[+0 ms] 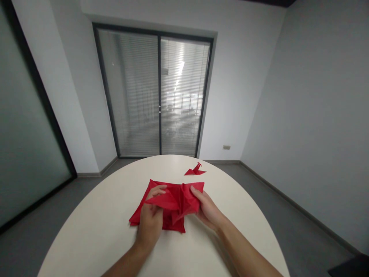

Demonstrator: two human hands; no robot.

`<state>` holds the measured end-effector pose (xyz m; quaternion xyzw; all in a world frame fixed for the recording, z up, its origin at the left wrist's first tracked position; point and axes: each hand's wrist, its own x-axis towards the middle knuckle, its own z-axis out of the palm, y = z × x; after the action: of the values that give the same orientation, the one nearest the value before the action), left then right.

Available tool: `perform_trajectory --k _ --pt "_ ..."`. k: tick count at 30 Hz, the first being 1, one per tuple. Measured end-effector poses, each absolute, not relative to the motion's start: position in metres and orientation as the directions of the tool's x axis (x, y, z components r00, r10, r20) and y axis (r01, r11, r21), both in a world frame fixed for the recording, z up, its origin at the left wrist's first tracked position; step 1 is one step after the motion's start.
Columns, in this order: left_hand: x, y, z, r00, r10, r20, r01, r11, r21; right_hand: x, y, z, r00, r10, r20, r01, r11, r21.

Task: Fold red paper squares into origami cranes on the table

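A piece of folded red paper (186, 201) is held up between my two hands over the table. Its left side runs out to a pointed flap, and creases stand up at its middle. My left hand (151, 221) grips that pointed flap, fingers curled around it and partly hidden behind. On the paper's right edge, my right hand (208, 211) pinches with the thumb in front and the other fingers behind. Under the held paper lies a wider red sheet (139, 211), flat with wrinkled edges; whether it is paper or cloth I cannot tell.
A small red origami crane (195, 171) sits towards the far edge of the round cream table (95, 231). Beyond the table stand glass doors (138, 96) with blinds and a dark frame. A dark object (350, 266) shows at the lower right corner.
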<state>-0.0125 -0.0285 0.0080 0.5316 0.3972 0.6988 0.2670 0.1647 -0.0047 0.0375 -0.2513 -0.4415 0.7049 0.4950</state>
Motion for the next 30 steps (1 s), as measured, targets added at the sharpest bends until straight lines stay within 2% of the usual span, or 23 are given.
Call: perform_trajectory --k 2,4,6,9,12,14,19,23,27,30 --pt "-0.013 -0.03 0.008 -0.33 0.786 0.523 0.036 -0.543 0.839 0.167 -0.003 0.037 -0.367 0.927 0.074 -0.504 -0.131 -0.854" --pt "-0.014 -0.03 0.006 -0.329 0.818 0.472 -0.073 -0.52 0.851 0.168 -0.001 0.036 -0.341 0.937 0.071 -0.532 -0.13 -0.837" --pt "-0.014 -0.028 0.002 -0.239 0.89 0.388 -0.269 -0.445 0.854 0.17 0.0 0.035 -0.325 0.942 0.079 -0.557 -0.124 -0.821" --pt "-0.012 -0.027 -0.003 -0.02 0.962 0.272 -0.524 -0.242 0.817 0.172 0.001 0.034 -0.312 0.946 0.088 -0.572 -0.113 -0.812" --pt "-0.007 -0.028 -0.001 0.127 0.974 0.185 -0.579 -0.078 0.811 0.173 0.001 0.036 -0.31 0.943 0.117 -0.55 -0.077 -0.832" --pt "-0.003 -0.029 0.003 0.165 0.973 0.162 -0.558 -0.043 0.828 0.173 0.001 0.037 -0.332 0.928 0.167 -0.523 -0.034 -0.852" --pt "0.0 -0.024 0.01 0.017 0.99 0.138 -0.516 -0.11 0.85 0.172 -0.001 0.039 -0.363 0.899 0.245 -0.52 0.023 -0.854" --pt "-0.005 -0.017 0.008 -0.052 0.995 0.086 -0.554 -0.1 0.826 0.172 -0.001 0.039 -0.269 0.931 0.245 -0.546 0.061 -0.835" --pt "-0.008 -0.017 0.006 -0.2 0.98 0.005 -0.634 -0.133 0.762 0.174 0.002 0.039 -0.183 0.951 0.251 -0.584 0.1 -0.806" --pt "-0.009 -0.02 0.01 -0.163 0.986 0.021 -0.697 -0.13 0.705 0.174 0.005 0.038 -0.166 0.955 0.246 -0.64 0.086 -0.764"
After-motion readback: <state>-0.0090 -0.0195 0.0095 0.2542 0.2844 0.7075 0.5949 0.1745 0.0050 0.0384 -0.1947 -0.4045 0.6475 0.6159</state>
